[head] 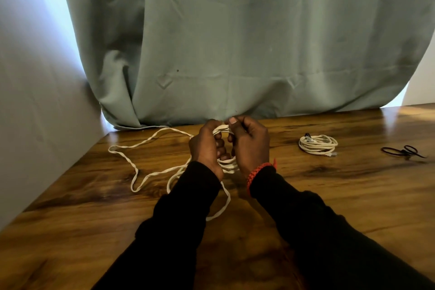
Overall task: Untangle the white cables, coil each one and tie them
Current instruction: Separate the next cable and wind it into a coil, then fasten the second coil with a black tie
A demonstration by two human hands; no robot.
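Note:
A flat white cable (131,162) lies in loose loops on the wooden table (329,195), left of my hands. My left hand (207,148) grips a bundle of its coiled loops, which show above and below my fingers. My right hand (249,141), with a red braided band at the wrist, pinches the same cable at the top of the coil beside my left thumb. One strand trails down under my left sleeve. A second white cable (317,145) lies coiled on the table to the right.
Two black hair ties or loops (402,151) lie at the far right of the table. A grey-green curtain (235,42) hangs behind the table's back edge. A pale wall (35,101) borders the left side.

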